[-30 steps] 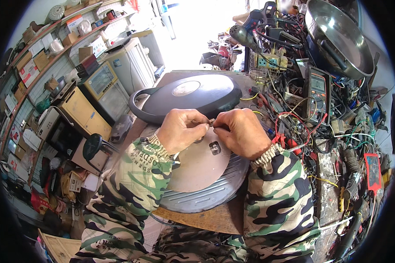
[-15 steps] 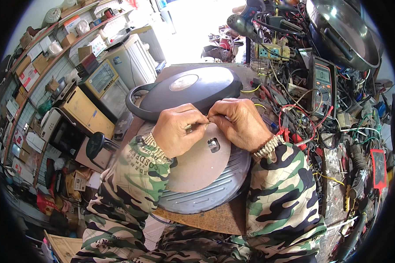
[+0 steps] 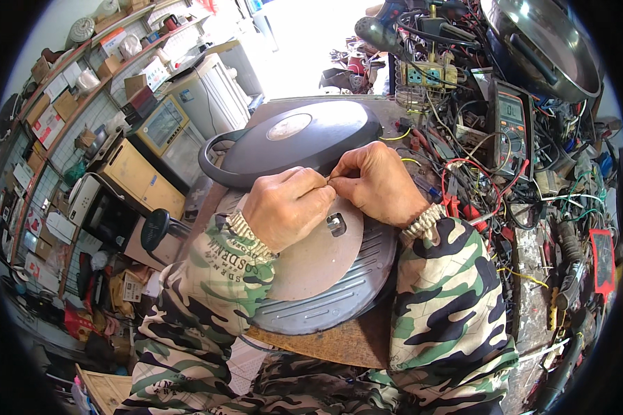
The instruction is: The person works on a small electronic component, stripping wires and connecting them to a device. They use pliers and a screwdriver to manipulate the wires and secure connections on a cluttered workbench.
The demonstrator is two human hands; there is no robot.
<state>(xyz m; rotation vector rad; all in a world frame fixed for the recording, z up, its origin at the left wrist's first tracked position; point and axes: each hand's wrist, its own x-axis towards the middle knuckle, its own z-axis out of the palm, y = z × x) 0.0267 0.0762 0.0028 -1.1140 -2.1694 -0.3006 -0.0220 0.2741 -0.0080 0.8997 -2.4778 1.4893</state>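
Observation:
My left hand (image 3: 289, 207) and my right hand (image 3: 379, 182) meet fingertip to fingertip, both closed in a pinch. Whatever lies between them is too small and covered to make out. Below them is a thin beige round sheet (image 3: 310, 273) with a small cutout near its middle, lying on a grey ribbed round plate (image 3: 325, 317). Just beyond my hands rests a dark oval lid (image 3: 332, 128) with a looped handle at its left and a pale round badge on top. My hands hide part of the lid's near edge and of the sheet.
The worn wooden tabletop (image 3: 356, 349) carries the plate. To the right lie tangled wires, tools, a multimeter (image 3: 512, 128) and red-handled leads (image 3: 474, 213). A metal pan (image 3: 557, 48) stands at the upper right. Crowded shelves (image 3: 69, 90) and old appliances (image 3: 135, 176) line the left.
My left fingers have curled in more tightly, and my right hand has lifted and turned slightly at the wrist. The fingertips still meet in about the same spot. The view has shifted a little.

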